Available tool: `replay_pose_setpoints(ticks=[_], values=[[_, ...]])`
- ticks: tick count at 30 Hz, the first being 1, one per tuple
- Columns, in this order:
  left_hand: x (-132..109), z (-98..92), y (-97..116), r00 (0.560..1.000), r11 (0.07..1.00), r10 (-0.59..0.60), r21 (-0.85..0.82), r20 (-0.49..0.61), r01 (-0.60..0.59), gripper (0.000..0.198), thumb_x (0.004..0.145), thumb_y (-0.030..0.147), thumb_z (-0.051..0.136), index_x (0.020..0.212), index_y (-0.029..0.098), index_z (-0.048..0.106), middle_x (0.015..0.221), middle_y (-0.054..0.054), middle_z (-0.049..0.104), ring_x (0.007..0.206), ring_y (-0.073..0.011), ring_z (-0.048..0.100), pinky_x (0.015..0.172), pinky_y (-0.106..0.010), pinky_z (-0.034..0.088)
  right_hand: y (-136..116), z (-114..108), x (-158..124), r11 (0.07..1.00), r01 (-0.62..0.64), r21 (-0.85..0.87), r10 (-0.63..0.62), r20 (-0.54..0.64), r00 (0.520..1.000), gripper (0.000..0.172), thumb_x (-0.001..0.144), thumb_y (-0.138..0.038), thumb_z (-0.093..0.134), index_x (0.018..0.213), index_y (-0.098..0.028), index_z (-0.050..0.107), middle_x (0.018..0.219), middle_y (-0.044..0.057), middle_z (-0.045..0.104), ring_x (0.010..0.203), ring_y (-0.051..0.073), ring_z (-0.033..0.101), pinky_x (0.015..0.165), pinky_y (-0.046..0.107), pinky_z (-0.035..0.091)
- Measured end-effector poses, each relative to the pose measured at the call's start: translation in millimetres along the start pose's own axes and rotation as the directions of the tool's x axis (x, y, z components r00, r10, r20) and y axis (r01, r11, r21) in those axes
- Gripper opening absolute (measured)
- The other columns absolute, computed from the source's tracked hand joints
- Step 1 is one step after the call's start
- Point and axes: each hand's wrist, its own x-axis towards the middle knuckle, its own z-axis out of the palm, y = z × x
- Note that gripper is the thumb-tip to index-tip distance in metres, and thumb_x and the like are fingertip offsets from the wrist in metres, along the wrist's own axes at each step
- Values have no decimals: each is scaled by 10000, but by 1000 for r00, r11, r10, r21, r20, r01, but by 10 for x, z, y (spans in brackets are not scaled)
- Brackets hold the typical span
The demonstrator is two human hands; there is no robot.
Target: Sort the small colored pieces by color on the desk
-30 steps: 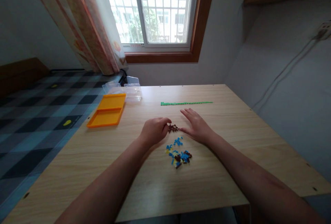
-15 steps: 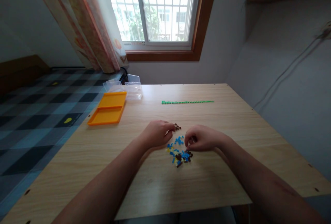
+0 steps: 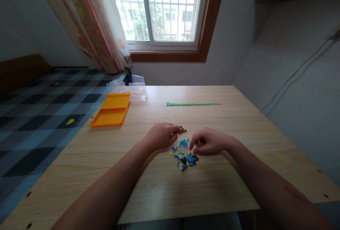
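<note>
My left hand (image 3: 164, 136) rests on the table with its fingertips at a small cluster of brown pieces (image 3: 183, 129); its fingers are bent close together, and whether they pinch a piece is too small to tell. Right of a group of blue pieces (image 3: 184, 143), my right hand (image 3: 208, 141) has thumb and forefinger apart, with nothing visible between them. Its fingertips are just above a mixed pile of blue, brown and yellow pieces (image 3: 189, 159). Farther back, a long thin row of green pieces (image 3: 191, 104) lies across the table.
An orange two-part tray (image 3: 111, 116) sits at the table's left side. Behind it are clear plastic containers (image 3: 138, 91). The wooden table (image 3: 225, 184) reaches the wall below the window. A bed with a checked cover (image 3: 47, 116) stands to the left.
My right hand's thumb and forefinger have parted and moved slightly up from the mixed pile. My left hand has stayed by the brown pieces. The view has shifted slightly.
</note>
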Motion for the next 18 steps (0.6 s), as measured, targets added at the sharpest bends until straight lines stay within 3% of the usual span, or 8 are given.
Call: replay_pose_setpoints(ticks=[5,18], values=[[1,-13,-17,1000,1000,-6,13,5,6,252,881,218,504,984,233,734,907,-27,770,799,-185,703,682,-274,482,-32,-9,-22,1000,-16,2,15,126,992,364,746,-323,785,1094,-219,756,654,-43,595,548,89,505,513,209,327],[4,6,-39,1000,1000,2,-8,-20,-2,238,887,224,501,938,225,734,869,-36,761,772,-192,695,668,-283,474,-66,34,-48,991,13,-133,-6,53,999,176,787,-239,695,948,-207,760,656,-25,628,546,93,512,521,218,323]])
